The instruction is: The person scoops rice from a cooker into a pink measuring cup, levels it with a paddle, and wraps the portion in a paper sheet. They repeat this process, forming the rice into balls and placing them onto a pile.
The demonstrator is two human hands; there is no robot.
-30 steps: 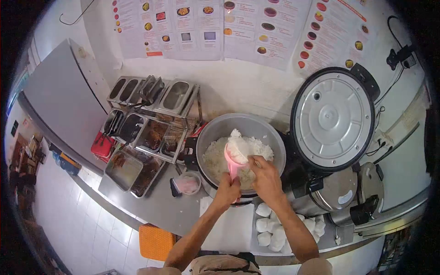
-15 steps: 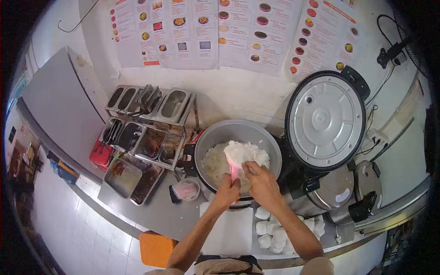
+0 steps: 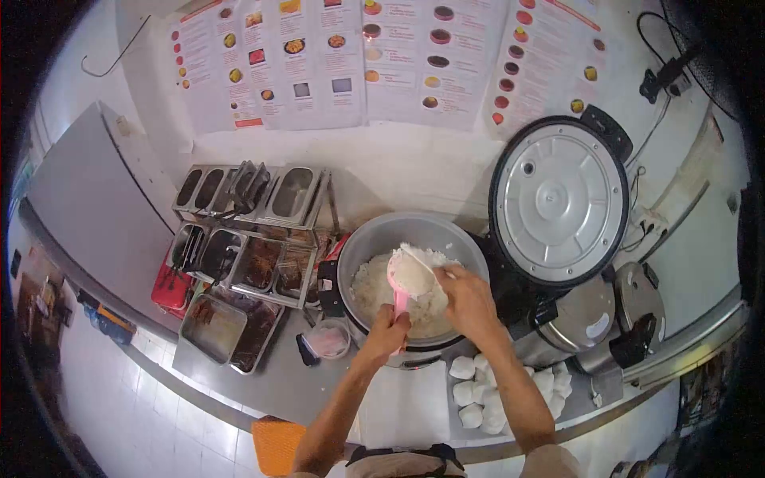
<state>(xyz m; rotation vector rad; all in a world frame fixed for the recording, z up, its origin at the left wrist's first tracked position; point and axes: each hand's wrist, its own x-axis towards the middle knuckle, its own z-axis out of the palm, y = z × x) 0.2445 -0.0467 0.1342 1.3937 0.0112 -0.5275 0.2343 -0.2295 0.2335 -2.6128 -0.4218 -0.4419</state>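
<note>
My left hand (image 3: 386,333) is closed round the handle of a pink scoop (image 3: 400,301), its bowl heaped with white rice (image 3: 413,275). The scoop is held over the open rice cooker (image 3: 373,231), which has more cooked rice (image 3: 368,291) in it. My right hand (image 3: 466,299) is closed at the right of the scoop, pinching a thin white flat tool (image 3: 416,259) that lies along the top of the heaped rice. Its fingers partly hide this tool, so its full shape cannot be seen.
The cooker's raised lid (image 3: 558,203) stands at the right. White wrapped bundles (image 3: 494,406) and a white sheet (image 3: 402,402) lie in front. Metal food trays (image 3: 259,263) and a small tub (image 3: 328,338) are at the left. Metal pots (image 3: 586,315) stand right.
The scoop's bowl has turned and the rice on it looks lower and flatter. The thin white tool now shows across its top. My view has shifted slightly.
</note>
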